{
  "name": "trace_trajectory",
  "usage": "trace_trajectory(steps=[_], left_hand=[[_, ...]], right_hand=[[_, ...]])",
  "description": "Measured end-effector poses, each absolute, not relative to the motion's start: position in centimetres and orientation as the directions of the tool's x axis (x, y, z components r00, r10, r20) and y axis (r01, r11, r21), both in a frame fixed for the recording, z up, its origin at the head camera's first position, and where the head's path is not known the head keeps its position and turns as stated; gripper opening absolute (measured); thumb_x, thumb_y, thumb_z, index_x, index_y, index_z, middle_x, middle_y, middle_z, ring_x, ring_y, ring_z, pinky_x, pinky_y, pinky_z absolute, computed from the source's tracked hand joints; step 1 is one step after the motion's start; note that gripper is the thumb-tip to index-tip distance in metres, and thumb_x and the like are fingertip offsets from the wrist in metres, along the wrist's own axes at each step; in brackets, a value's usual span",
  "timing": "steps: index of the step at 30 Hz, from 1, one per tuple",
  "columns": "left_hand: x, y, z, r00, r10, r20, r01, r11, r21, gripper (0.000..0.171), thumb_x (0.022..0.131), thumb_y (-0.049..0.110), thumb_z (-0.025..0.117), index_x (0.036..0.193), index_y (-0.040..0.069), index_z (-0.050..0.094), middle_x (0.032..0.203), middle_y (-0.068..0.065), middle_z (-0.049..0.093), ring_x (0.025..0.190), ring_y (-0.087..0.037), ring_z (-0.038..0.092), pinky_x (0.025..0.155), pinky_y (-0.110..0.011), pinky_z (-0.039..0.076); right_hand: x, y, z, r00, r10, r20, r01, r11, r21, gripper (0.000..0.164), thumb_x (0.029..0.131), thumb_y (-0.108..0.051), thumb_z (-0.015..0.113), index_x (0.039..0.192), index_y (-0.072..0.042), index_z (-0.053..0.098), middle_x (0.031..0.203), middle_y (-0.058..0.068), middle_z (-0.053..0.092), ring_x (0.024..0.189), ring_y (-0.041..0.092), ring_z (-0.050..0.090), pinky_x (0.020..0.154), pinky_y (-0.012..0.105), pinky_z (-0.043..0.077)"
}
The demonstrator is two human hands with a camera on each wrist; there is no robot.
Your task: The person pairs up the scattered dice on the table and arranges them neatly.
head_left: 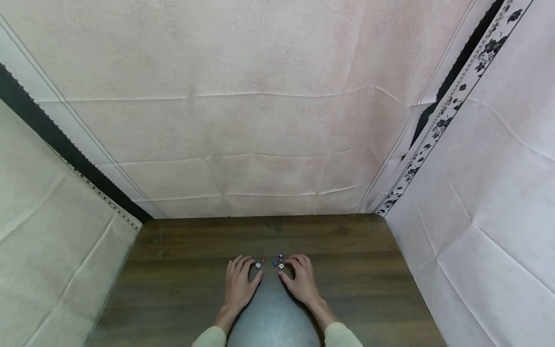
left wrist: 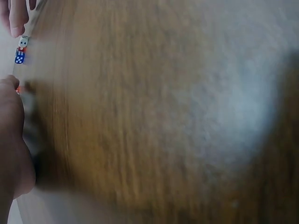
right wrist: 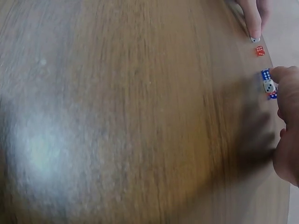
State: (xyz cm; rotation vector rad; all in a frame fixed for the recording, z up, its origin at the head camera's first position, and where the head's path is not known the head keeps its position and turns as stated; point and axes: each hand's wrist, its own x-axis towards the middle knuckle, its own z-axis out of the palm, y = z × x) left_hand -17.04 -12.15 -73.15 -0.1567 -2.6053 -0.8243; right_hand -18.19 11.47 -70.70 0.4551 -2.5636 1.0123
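Observation:
Several small dice lie on the wooden table between the two hands. The left hand [head_left: 240,283] rests beside a white die [head_left: 257,265], its index fingertip at the die and its thumb apart. Just right of that is a red die [head_left: 262,260]. The right hand [head_left: 302,280] lies by a cluster: a blue die [head_left: 281,255] at the back, another blue die [head_left: 275,263], a white die [head_left: 281,266] and a partly covered red die [head_left: 280,260]. Its index fingertip is close to the cluster, thumb spread away. In the right wrist view, the right hand [right wrist: 288,107] hides part of the cluster.
The brown table [head_left: 173,289] ends at a straight back edge. Pale cloth [head_left: 260,144] hangs behind it, with more cloth [head_left: 485,217] along the right side and the left. A bright glare spot [right wrist: 39,151] shows on the tabletop.

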Motion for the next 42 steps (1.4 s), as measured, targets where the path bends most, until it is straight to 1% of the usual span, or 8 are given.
trace_trajectory(steps=[4,11,16,21,30,38,42], left_hand=[[-17.2,-11.9,-73.3,-0.908,-0.037,0.417,0.218,0.808,0.547,0.038,0.094,0.031,0.093,0.121,0.008,0.079,0.138,-0.017,0.077,0.143,-0.046,0.062,0.129,-0.075,0.038],[-17.2,-11.8,-73.4,-0.909,-0.071,0.411,0.198,0.793,0.575,0.029,0.093,0.028,0.094,0.111,0.009,0.080,0.136,-0.017,0.077,0.141,-0.046,0.063,0.129,-0.074,0.037],[-17.3,-11.8,-73.5,-0.909,-0.075,0.409,0.192,0.795,0.575,0.027,0.094,0.028,0.094,0.110,0.010,0.081,0.137,-0.015,0.077,0.141,-0.045,0.063,0.130,-0.073,0.038],[-17.4,-11.9,-73.7,-0.894,-0.072,0.443,0.214,0.799,0.562,0.025,0.093,0.026,0.094,0.108,0.011,0.082,0.134,-0.015,0.078,0.139,-0.044,0.065,0.128,-0.074,0.040],[-17.4,-11.8,-73.7,-0.879,-0.076,0.471,0.226,0.803,0.551,0.023,0.092,0.024,0.095,0.106,0.011,0.082,0.131,-0.015,0.079,0.136,-0.044,0.067,0.126,-0.075,0.041],[-17.6,-11.7,-73.9,-0.863,-0.072,0.500,0.246,0.805,0.540,0.020,0.091,0.022,0.095,0.103,0.011,0.082,0.129,-0.015,0.079,0.132,-0.045,0.067,0.122,-0.076,0.043],[-17.7,-11.8,-74.1,-0.864,-0.069,0.499,0.251,0.800,0.546,0.019,0.092,0.022,0.093,0.104,0.011,0.082,0.130,-0.015,0.079,0.133,-0.046,0.067,0.122,-0.076,0.042]], right_hand=[[-18.3,11.2,-70.8,-0.892,-0.152,0.425,-0.403,0.693,-0.598,0.034,0.089,-0.018,0.097,0.115,-0.004,0.083,0.126,0.016,0.078,0.127,0.038,0.067,0.109,0.060,0.055],[-18.5,10.5,-71.1,-0.909,-0.109,0.401,-0.356,0.704,-0.615,0.030,0.089,-0.019,0.097,0.112,-0.005,0.084,0.123,0.014,0.079,0.127,0.038,0.067,0.113,0.062,0.052],[-18.7,10.1,-71.7,-0.896,-0.077,0.438,-0.357,0.711,-0.606,0.028,0.085,-0.014,0.099,0.105,-0.004,0.083,0.119,0.014,0.079,0.124,0.038,0.067,0.109,0.063,0.051],[-18.8,9.8,-72.0,-0.889,-0.061,0.454,-0.355,0.717,-0.600,0.025,0.084,-0.013,0.100,0.100,-0.004,0.083,0.119,0.015,0.078,0.122,0.038,0.066,0.107,0.062,0.051],[-18.7,9.7,-72.2,-0.906,-0.049,0.420,-0.325,0.717,-0.616,0.022,0.086,-0.015,0.099,0.099,-0.006,0.083,0.122,0.015,0.077,0.126,0.038,0.065,0.112,0.061,0.050],[-18.7,9.6,-72.3,-0.884,-0.046,0.465,-0.347,0.732,-0.586,0.021,0.084,-0.011,0.099,0.095,-0.006,0.083,0.119,0.014,0.077,0.122,0.037,0.065,0.107,0.060,0.051],[-18.7,9.6,-72.1,-0.889,-0.054,0.455,-0.348,0.727,-0.592,0.019,0.085,-0.010,0.098,0.096,-0.005,0.083,0.119,0.015,0.077,0.123,0.038,0.065,0.108,0.061,0.051]])
